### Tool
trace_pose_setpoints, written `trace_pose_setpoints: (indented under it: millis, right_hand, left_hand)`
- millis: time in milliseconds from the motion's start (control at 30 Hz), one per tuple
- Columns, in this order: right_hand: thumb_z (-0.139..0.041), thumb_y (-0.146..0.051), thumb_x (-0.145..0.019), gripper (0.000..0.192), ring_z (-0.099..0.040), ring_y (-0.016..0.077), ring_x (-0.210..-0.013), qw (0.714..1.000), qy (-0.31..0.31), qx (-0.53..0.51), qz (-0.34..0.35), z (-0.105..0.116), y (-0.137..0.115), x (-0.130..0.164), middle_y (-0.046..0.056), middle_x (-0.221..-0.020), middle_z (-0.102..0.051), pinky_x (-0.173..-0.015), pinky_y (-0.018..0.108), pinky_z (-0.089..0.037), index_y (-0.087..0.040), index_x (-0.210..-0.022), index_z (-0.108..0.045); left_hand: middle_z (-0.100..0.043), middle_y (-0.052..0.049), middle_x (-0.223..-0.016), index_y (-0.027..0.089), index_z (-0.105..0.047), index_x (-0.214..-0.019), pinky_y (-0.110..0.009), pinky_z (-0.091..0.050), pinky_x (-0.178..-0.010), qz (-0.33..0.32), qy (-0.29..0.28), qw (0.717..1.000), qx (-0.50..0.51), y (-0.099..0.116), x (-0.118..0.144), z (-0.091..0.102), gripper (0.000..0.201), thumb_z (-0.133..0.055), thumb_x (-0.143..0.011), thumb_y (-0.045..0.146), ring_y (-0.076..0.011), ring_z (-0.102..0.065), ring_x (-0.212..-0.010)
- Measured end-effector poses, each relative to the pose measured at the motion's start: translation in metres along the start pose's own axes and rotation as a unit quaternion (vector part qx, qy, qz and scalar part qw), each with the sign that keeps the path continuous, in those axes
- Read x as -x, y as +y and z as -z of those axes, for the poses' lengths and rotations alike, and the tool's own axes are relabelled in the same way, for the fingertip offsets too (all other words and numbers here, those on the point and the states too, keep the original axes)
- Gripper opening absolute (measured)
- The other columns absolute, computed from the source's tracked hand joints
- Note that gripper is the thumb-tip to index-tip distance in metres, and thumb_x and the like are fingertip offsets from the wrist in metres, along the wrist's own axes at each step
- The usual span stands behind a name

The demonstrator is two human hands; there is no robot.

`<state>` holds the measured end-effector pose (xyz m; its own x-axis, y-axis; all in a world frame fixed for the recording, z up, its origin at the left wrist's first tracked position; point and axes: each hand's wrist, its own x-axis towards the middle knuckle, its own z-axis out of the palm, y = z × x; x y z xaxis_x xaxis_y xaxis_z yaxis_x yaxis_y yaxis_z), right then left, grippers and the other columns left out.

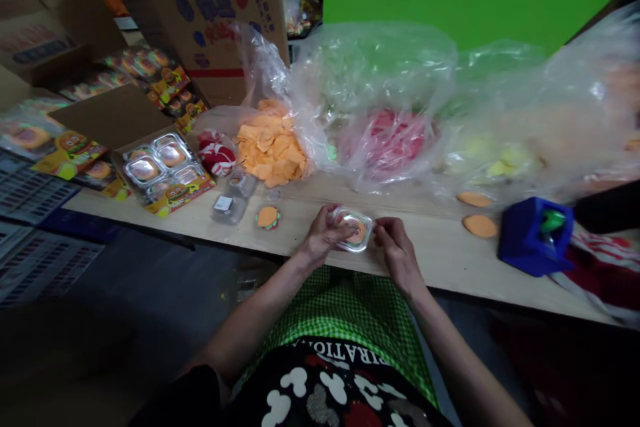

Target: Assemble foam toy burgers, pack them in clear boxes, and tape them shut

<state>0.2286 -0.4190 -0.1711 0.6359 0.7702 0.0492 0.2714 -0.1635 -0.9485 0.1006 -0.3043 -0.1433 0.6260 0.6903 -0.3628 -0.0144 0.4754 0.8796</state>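
1. Head view: grip closed on both sides. The left hand (323,237) and the right hand (397,250) pinch a small clear plastic case (356,230) between the fingertips; an orange piece sits inside it.
2. The case is held just above the near edge of the tabletop (430,247), in front of the person's lap.
3. Just left of the hands, an orange burger-shaped piece (268,217) lies flat, with empty clear cases (231,203) beside it.
4. Behind, a heap of orange pieces (270,147) spills from a plastic bag (370,80).
5. Far right, a blue box (535,237); two orange discs (479,213) near it.
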Motion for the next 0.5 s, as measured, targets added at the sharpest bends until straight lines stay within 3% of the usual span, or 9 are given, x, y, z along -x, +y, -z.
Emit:
trace_pose_setpoints:
  millis: [67,233,500]
  right_hand:
    - [-0.048,-0.053,-0.094,0.031,-0.05,0.0191,-0.071,0.997,-0.06,-0.032,-0.025,0.009,-0.012,-0.005,-0.001,-0.074,-0.053,-0.068,0.032,-0.043,-0.024,-0.086,-0.05]
    - [-0.053,-0.056,-0.092,0.036,-0.043,0.0172,-0.071,0.984,-0.154,-0.084,-0.003,0.016,-0.023,-0.005,-0.003,-0.073,-0.046,-0.067,0.03,-0.037,-0.023,-0.079,-0.047]
    - [-0.056,-0.051,-0.09,0.032,-0.044,0.0174,-0.072,0.956,-0.252,-0.148,-0.023,0.014,-0.019,0.004,-0.002,-0.073,-0.048,-0.067,0.03,-0.034,-0.022,-0.077,-0.049]
  left_hand:
    - [-0.065,-0.003,-0.101,0.02,-0.055,-0.118,-0.027,-0.054,-0.062,-0.013,-0.059,0.998,0.019,0.002,0.011,-0.001,0.074,-0.091,-0.055,0.037,-0.0168,-0.064,-0.079]
    - [-0.063,0.001,-0.086,0.017,-0.059,-0.1,-0.022,-0.049,-0.07,-0.071,-0.095,0.993,-0.015,0.006,0.028,-0.001,0.054,-0.09,-0.058,0.032,-0.0113,-0.059,-0.074]
    - [-0.063,0.0,-0.081,0.015,-0.057,-0.098,-0.022,-0.048,-0.062,-0.009,-0.111,0.993,-0.047,0.015,0.037,0.013,0.058,-0.092,-0.056,0.034,-0.0099,-0.056,-0.066]
